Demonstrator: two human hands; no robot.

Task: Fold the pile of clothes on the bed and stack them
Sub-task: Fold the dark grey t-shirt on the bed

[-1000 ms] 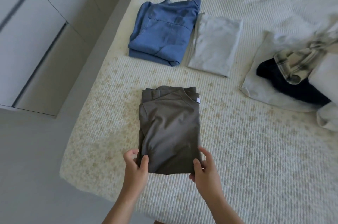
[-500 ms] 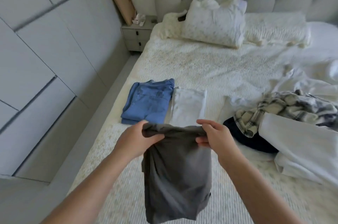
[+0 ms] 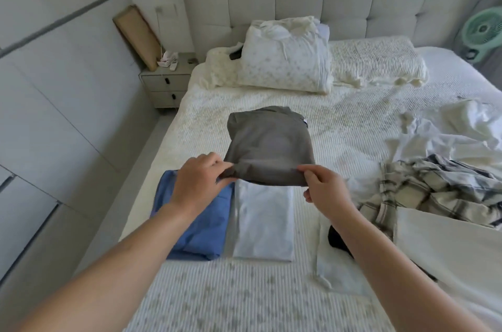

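A folded grey-brown shirt (image 3: 269, 145) lies on the bed just beyond the other folded clothes. My left hand (image 3: 199, 182) pinches its near left corner and my right hand (image 3: 324, 187) pinches its near right corner. Below my hands lie a folded blue garment (image 3: 199, 225) and, right of it, a folded pale white garment (image 3: 263, 223). To the right sits the unfolded pile: a plaid shirt (image 3: 434, 193), a dark garment (image 3: 336, 239) and white clothes (image 3: 448, 244).
The bed (image 3: 244, 302) has a ribbed cream cover. Pillows (image 3: 285, 68) lean against the tufted headboard. A nightstand (image 3: 165, 82) stands at the left, beside white wardrobe doors (image 3: 54, 114). A green fan (image 3: 483, 30) is at the far right.
Both hands lifted the grey-brown shirt from the bed's near edge, carried it forward over the blue and white garments, and set it down beyond them. My view tilted up toward the headboard.
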